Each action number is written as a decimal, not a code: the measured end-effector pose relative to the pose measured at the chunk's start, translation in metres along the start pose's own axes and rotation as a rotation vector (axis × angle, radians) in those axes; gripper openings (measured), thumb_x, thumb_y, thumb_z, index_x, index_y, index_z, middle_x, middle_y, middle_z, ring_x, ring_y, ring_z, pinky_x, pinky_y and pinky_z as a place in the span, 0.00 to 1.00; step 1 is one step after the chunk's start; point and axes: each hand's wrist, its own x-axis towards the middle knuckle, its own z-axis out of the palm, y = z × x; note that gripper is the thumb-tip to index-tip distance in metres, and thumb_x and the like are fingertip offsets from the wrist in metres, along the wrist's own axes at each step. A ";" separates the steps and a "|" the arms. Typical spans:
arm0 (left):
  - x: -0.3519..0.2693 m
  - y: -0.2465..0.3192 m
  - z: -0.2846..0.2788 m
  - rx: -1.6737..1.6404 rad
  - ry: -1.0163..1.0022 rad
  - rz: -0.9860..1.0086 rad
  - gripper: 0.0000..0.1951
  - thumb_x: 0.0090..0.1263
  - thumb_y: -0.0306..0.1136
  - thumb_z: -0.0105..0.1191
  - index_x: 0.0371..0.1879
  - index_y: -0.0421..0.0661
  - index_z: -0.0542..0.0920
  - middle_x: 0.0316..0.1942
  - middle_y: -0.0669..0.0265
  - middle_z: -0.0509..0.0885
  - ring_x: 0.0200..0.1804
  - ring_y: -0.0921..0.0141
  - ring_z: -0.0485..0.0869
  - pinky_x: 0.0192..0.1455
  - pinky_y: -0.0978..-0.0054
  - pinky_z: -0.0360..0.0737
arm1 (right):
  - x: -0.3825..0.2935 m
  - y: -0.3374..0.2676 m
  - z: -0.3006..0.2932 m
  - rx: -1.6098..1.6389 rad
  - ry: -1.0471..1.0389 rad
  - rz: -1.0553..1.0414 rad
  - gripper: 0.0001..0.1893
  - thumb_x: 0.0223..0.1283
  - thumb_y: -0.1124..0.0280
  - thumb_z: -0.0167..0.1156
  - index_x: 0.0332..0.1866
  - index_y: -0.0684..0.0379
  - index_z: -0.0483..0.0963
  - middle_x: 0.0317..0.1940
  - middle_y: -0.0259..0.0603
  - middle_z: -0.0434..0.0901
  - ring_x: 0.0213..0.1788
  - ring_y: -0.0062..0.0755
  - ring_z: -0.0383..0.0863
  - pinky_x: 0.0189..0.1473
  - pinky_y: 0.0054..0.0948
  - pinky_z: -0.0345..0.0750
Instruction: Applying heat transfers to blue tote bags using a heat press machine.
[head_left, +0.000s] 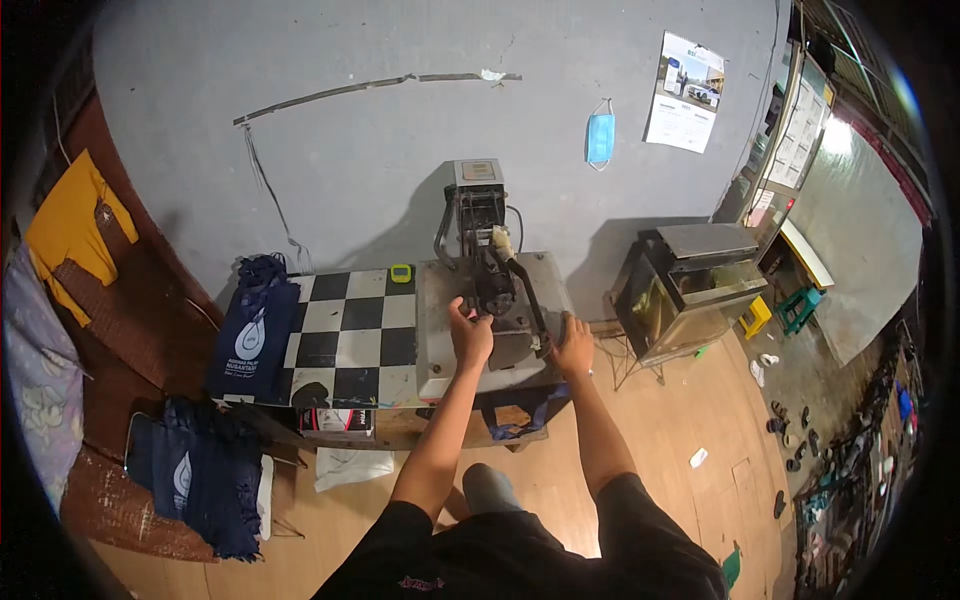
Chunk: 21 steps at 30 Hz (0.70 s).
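On a checkered table stands a benchtop press machine (491, 289) with a control box (478, 172) on top, a dark central mechanism and a long bent lever (531, 296). My left hand (472, 334) is at the left front of the mechanism, its thumb and fingers spread around the lower part; what its fingertips touch is unclear. My right hand (574, 345) is to the right of the lever's lower end, its fingers bent over a dark part at the side of the base plate (442, 367). Whether it grips that part is hidden.
Navy printed bags (251, 337) lie at the table's left end, near a yellow-green timer (401, 274). More navy bags (187, 472) lie on a chair at lower left. A glass tank (697, 300) on a wire stand is at right. A grey wall (337, 172) rises behind.
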 end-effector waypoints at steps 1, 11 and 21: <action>-0.001 0.000 0.001 -0.001 -0.002 -0.003 0.24 0.59 0.21 0.57 0.55 0.43 0.69 0.42 0.59 0.79 0.38 0.67 0.82 0.36 0.72 0.78 | -0.001 0.001 0.000 -0.010 0.007 -0.011 0.27 0.56 0.55 0.60 0.58 0.58 0.69 0.48 0.45 0.77 0.50 0.47 0.74 0.52 0.41 0.72; 0.004 -0.003 -0.002 -0.061 -0.191 -0.139 0.23 0.61 0.22 0.55 0.57 0.46 0.69 0.36 0.63 0.80 0.27 0.70 0.80 0.28 0.73 0.78 | -0.002 0.003 -0.003 0.010 -0.012 -0.002 0.26 0.56 0.55 0.60 0.57 0.58 0.70 0.49 0.46 0.76 0.51 0.48 0.73 0.53 0.41 0.72; 0.002 0.010 -0.005 -0.141 -0.220 -0.236 0.22 0.62 0.22 0.55 0.56 0.45 0.70 0.35 0.63 0.80 0.25 0.71 0.79 0.28 0.73 0.77 | -0.001 0.004 -0.001 0.029 -0.027 0.010 0.26 0.57 0.54 0.60 0.57 0.58 0.70 0.50 0.45 0.76 0.53 0.47 0.72 0.54 0.41 0.71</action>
